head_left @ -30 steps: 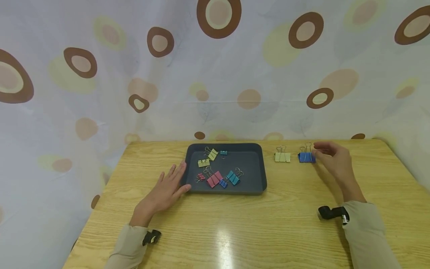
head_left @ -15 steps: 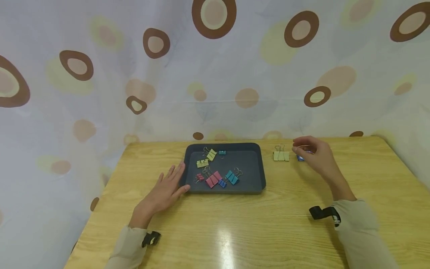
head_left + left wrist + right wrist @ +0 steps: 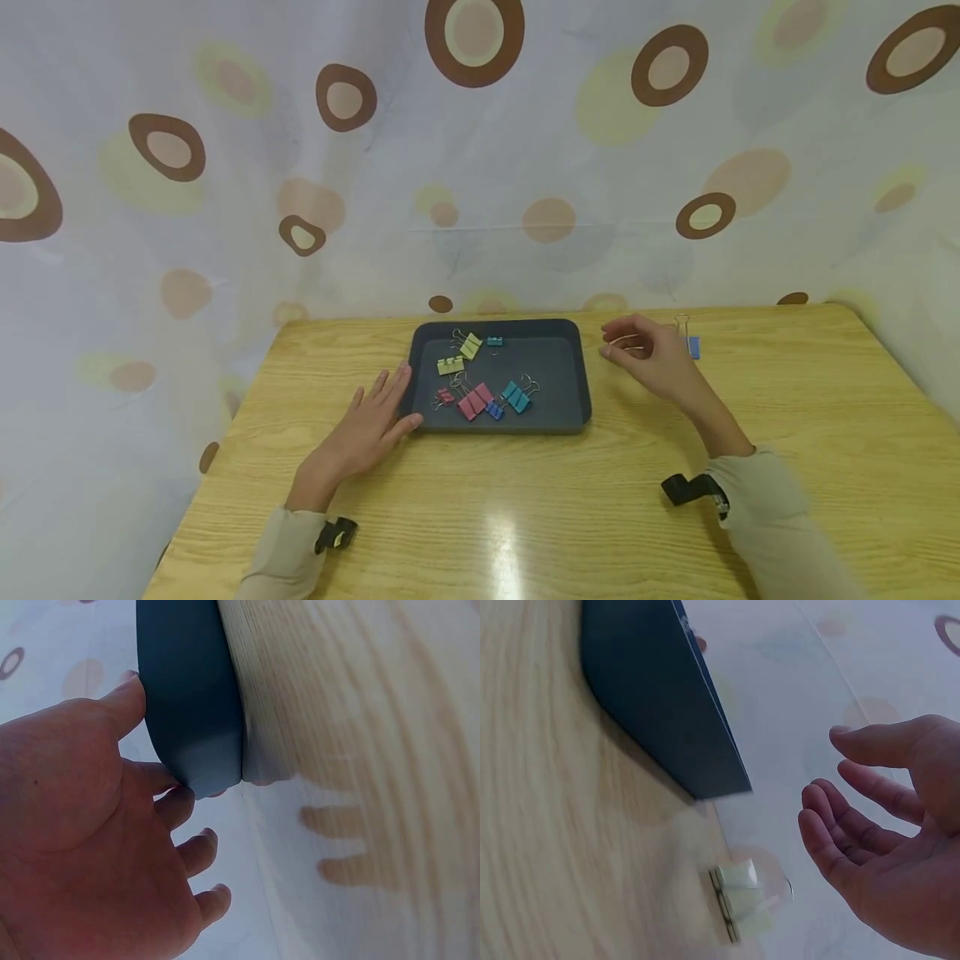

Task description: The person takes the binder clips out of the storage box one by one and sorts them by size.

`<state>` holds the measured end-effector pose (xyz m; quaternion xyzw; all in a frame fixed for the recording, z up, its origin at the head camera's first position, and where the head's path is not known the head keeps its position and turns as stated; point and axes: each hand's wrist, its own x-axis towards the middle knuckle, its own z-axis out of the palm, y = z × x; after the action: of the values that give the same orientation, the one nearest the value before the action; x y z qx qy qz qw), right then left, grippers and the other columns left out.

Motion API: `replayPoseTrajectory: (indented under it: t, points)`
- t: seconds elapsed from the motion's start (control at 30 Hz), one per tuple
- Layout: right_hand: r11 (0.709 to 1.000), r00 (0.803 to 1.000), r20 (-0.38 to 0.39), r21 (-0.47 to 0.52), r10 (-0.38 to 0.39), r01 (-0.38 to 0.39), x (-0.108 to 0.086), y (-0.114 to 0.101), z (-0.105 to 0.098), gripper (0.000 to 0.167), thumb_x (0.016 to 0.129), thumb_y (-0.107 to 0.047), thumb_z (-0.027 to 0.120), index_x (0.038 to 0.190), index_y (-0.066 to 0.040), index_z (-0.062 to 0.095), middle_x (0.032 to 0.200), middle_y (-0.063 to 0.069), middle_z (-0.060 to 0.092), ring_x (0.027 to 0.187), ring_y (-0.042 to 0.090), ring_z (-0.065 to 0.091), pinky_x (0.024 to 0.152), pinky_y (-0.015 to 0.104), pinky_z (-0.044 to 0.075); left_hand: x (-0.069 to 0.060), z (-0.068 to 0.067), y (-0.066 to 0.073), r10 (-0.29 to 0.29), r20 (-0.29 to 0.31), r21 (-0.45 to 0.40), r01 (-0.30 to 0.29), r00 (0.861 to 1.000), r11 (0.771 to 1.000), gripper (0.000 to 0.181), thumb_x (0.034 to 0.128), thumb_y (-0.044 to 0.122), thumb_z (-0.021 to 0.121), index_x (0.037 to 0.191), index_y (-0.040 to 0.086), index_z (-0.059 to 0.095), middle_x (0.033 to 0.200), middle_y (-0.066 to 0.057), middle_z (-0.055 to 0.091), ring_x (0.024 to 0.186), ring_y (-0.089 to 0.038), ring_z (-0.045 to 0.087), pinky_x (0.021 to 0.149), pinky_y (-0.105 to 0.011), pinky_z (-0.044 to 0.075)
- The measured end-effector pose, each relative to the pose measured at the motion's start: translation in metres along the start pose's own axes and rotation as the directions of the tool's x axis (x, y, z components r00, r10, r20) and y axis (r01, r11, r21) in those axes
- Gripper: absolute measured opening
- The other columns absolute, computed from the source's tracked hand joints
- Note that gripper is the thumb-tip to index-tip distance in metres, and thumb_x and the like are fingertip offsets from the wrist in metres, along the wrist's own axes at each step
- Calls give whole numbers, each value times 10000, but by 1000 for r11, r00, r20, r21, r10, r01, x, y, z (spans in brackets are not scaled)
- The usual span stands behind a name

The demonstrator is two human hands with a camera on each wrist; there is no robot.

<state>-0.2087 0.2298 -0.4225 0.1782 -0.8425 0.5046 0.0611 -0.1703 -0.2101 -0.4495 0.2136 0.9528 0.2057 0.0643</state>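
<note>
A dark tray (image 3: 555,375) lies on the table with binder clips in it: two yellow ones, a large pink binder clip (image 3: 476,402), a small red one, two teal ones and a small blue one. My left hand (image 3: 360,433) rests against the tray's left rim, fingers extended. To the right of the tray, my right hand (image 3: 652,358) hovers with relaxed, slightly bent fingers and nothing between them. Below it, in the right wrist view, a yellow binder clip (image 3: 741,896) stands on the table; my hand hides it in the head view. A blue binder clip (image 3: 694,347) is partly covered behind my wrist.
The wooden table (image 3: 420,508) reaches back to a patterned curtain (image 3: 480,258). Each sleeve has a black wrist camera; one camera (image 3: 686,490) is on the right wrist. Light glares off the table's near middle.
My right hand has moved left, from beside the blue binder clip across the yellow one toward the tray. Both clips stayed on the table. The left hand has kept its place.
</note>
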Motion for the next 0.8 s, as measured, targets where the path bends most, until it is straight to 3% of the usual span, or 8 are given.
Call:
replayPoseTrajectory:
  t: [0.27,0.47,0.8]
  points:
    - [999,995,89,-2,46,-46,-1,-12,38,315,976,-116,724,1251,19,651,1154,171,685,989,253,664,860,266,561,0,-1,1,2,-1,-10,-2,1000,1000,770,1090,443,470,1650,52,116,1711,-101,109,1559,-402,88,1192,-687,65]
    - [1000,992,130,-6,1,0,-2,-17,60,320,950,-80,745,1238,28,656,1136,209,683,990,266,685,862,364,581,-1,-3,1,-1,6,-16,1,1000,1000,769,1093,436,467,1650,47,108,1712,-107,98,1559,-403,81,1192,-687,56]
    - [995,975,220,-75,-45,63,1,-21,90,339,934,-69,760,1229,68,662,1084,163,698,943,253,696,814,355,592,0,-1,-1,0,6,-8,0,1000,1000,776,1090,448,470,1651,50,112,1711,-104,102,1558,-402,89,1192,-688,68]
